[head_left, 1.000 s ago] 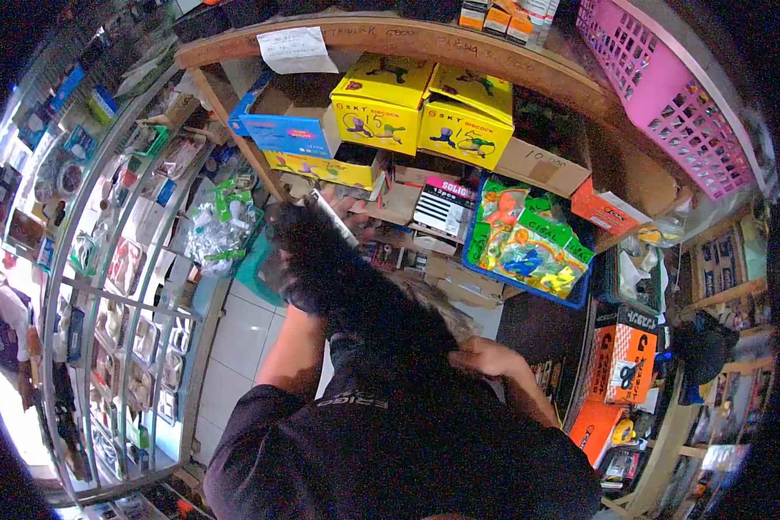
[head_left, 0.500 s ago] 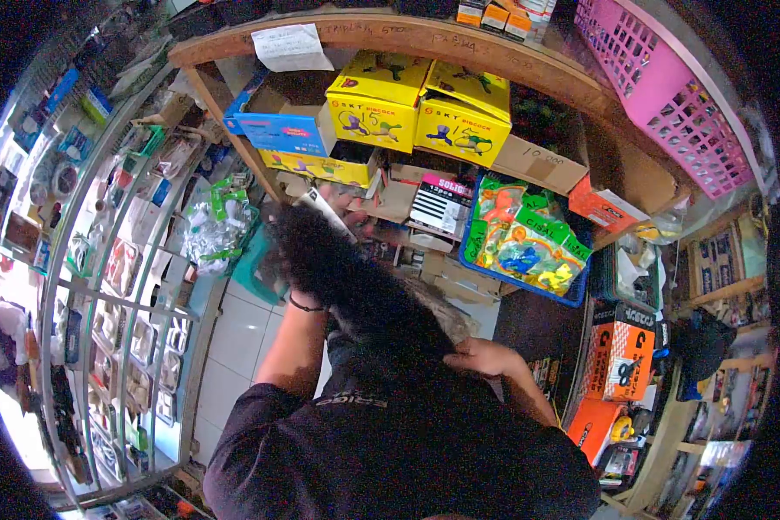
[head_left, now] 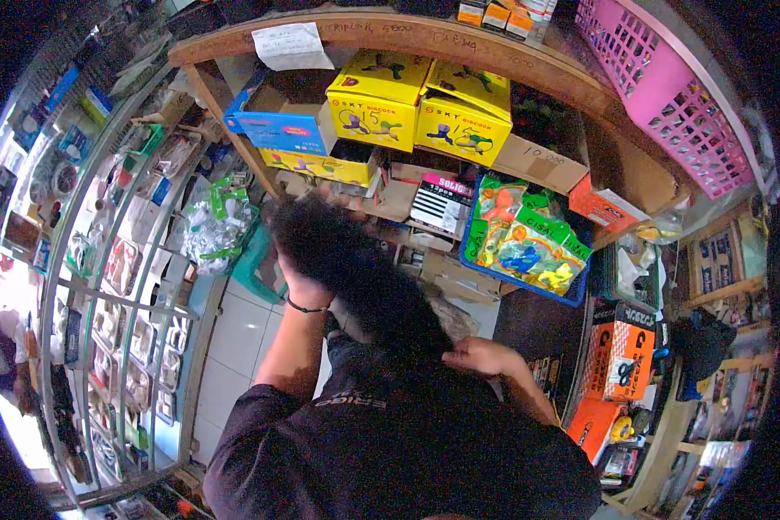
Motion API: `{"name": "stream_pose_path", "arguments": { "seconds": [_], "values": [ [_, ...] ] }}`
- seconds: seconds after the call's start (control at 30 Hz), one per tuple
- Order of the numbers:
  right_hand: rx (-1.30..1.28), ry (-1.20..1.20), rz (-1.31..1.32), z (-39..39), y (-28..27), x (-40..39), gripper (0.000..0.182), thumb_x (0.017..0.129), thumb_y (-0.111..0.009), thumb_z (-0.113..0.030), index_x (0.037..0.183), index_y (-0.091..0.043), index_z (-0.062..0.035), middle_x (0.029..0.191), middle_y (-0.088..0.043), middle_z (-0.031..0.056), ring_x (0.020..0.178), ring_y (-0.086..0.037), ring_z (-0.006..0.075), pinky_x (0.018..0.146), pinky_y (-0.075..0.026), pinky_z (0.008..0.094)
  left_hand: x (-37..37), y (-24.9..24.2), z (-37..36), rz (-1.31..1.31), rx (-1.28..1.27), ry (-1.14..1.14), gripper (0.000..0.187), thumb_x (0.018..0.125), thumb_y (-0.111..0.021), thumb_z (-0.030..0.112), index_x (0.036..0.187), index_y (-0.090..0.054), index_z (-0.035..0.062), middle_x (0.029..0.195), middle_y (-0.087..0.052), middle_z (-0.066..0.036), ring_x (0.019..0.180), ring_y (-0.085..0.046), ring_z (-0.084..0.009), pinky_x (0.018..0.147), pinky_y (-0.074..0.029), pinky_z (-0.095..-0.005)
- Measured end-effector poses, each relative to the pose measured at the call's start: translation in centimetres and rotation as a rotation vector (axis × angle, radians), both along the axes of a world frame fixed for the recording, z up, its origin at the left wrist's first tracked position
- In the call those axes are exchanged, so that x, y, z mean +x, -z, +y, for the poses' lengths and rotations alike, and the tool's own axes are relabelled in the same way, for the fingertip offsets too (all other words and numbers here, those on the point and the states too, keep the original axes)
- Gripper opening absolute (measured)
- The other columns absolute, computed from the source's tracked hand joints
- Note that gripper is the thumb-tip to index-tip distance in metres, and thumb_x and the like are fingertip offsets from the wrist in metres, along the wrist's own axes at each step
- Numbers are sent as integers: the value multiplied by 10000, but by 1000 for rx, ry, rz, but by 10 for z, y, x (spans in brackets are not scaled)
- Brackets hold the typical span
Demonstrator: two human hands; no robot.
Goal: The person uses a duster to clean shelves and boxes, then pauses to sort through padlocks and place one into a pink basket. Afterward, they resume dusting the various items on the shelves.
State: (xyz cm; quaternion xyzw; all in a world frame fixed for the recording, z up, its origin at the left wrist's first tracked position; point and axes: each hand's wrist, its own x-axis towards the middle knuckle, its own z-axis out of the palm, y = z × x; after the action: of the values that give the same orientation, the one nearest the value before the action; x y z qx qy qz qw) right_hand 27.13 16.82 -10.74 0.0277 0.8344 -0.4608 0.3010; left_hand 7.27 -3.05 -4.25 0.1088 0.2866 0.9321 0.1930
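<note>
A dark, fuzzy mass like hair covers the middle of the head view, above a black shirt. My left hand, with a thin dark bracelet at its wrist, reaches up at the left edge of this mass. Its fingers are mostly hidden behind it. Some blurred fingertips show past the top of the mass, below a yellow box. My right hand is at the lower right edge of the mass, its fingers curled together. What it holds, if anything, is hidden. A crumpled, clear-looking wrap is just above it.
A wooden shelf holds yellow boxes and a blue box. Below it are a blue basket of packets and a white-striped box. Glass shelving stands left, orange boxes right. A pink basket is upper right.
The pale, flat item seen beyond the dark mass is no longer visible. My left hand and the dark mass have shifted slightly. My right hand has stayed nearly in place.
</note>
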Motion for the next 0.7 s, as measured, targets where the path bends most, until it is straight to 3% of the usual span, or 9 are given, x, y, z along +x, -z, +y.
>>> {"name": "stream_pose_path", "arguments": {
  "seconds": [0.03,0.17,0.23,0.27,0.37,0.47,0.57,0.63,0.7],
  "values": [
    [-45,-14,51,-1,-9,0,498,829,-392,-450,647,-500,1,523,-463,89,509,-429,174,515,-374,352,-2,6,0,201,-290,-54,588,830,-261,508,1216,-345,72,1191,-422,-113,1066,-421,-292,930,-294,-437],
    [-125,156,-9,0,-2,-1,499,831,-392,-448,650,-487,6,516,-437,89,508,-422,169,518,-373,357,0,-10,-2,-194,260,42,547,842,-293,434,1261,-239,87,1189,-409,-118,1018,-440,-308,897,-311,-473],
    [-19,-20,10,7,15,0,497,832,-391,-448,668,-497,9,523,-444,95,510,-422,172,522,-376,358,2,-11,-2,-217,284,39,540,845,-286,427,1261,-232,87,1195,-401,-122,1023,-436,-313,898,-309,-474],
    [88,-191,33,9,19,1,497,832,-390,-448,685,-507,12,531,-450,101,512,-423,175,526,-378,359,-2,-2,-3,-119,122,19,541,844,-270,446,1247,-262,86,1199,-401,-119,1047,-420,-313,913,-295,-467],
    [-95,-16,-10,8,19,2,499,835,-384,-444,686,-512,15,530,-449,109,506,-421,189,524,-379,366,-6,1,-1,81,-195,-20,559,842,-237,485,1220,-324,82,1207,-400,-114,1095,-389,-311,941,-266,-453],
    [-78,55,16,3,9,1,506,836,-382,-444,665,-509,15,519,-444,107,502,-416,188,510,-373,367,1,-9,-2,-123,272,26,537,843,-288,433,1249,-244,86,1191,-394,-125,1024,-432,-324,896,-319,-471],
    [15,-145,38,0,-11,-2,510,840,-376,-442,668,-508,21,523,-452,95,513,-420,171,505,-373,361,-4,6,0,135,-50,-7,553,841,-257,477,1205,-350,71,1195,-414,-116,1078,-404,-309,932,-283,-455],
    [-47,-23,23,2,0,0,507,839,-375,-445,678,-512,16,527,-458,87,512,-420,166,505,-373,357,-7,7,-3,91,-162,10,542,849,-254,461,1216,-341,73,1191,-417,-110,1081,-403,-300,933,-280,-454],
    [-110,99,1,3,9,1,505,838,-374,-448,687,-516,12,531,-463,79,512,-420,160,505,-373,352,3,-13,-4,-212,266,67,525,851,-298,408,1257,-252,79,1133,-443,-124,1014,-443,-302,873,-343,-471]
  ]
}}
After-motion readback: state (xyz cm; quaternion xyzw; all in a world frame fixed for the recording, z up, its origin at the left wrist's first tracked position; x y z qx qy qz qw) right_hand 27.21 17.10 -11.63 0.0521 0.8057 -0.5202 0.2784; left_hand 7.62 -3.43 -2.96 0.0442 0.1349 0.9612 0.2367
